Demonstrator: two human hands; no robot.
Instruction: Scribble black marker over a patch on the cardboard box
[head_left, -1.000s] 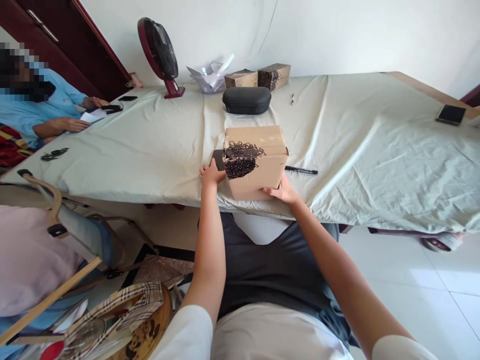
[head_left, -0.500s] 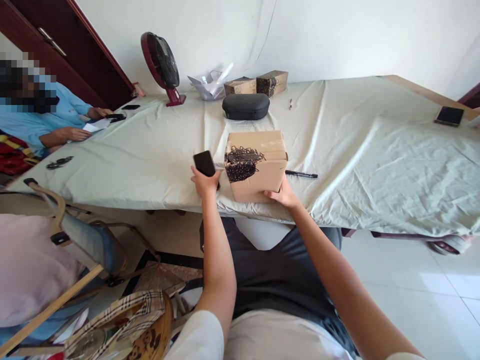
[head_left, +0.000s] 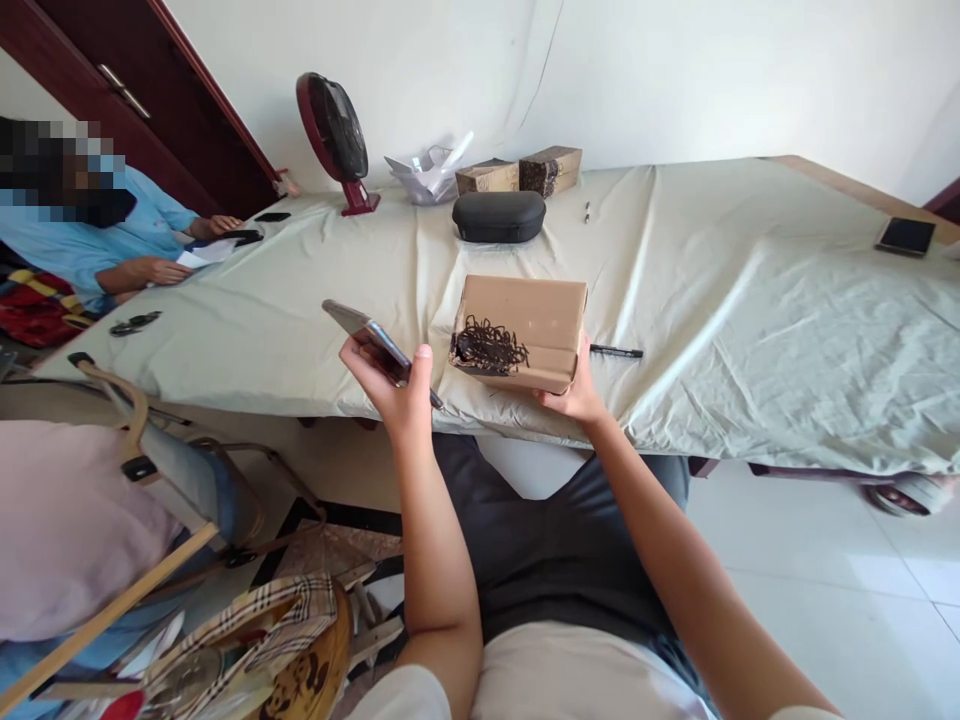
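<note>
My left hand [head_left: 397, 395] is closed around a dark smartphone [head_left: 375, 340], which is tilted, its edge toward me, above the front of the table. My right hand [head_left: 574, 390] grips the lower right corner of a brown cardboard box [head_left: 536, 315]. Black marker scribbles cover the box's left front part. A black marker pen [head_left: 616, 351] lies on the cloth just right of the box. Behind the box sits a black hard case [head_left: 499, 217].
A table fan [head_left: 334, 140], a clear plastic bag [head_left: 427, 180] and two small cartons [head_left: 551, 170] stand by the wall. A person in blue [head_left: 142, 230] sits at the left end. A dark tablet-like device [head_left: 905, 236] lies far right. A chair [head_left: 161, 450] stands left.
My left hand has drawn the phone leftward from beside the box and turned it up on edge. The box has tipped toward me in my right hand, showing more of its top.
</note>
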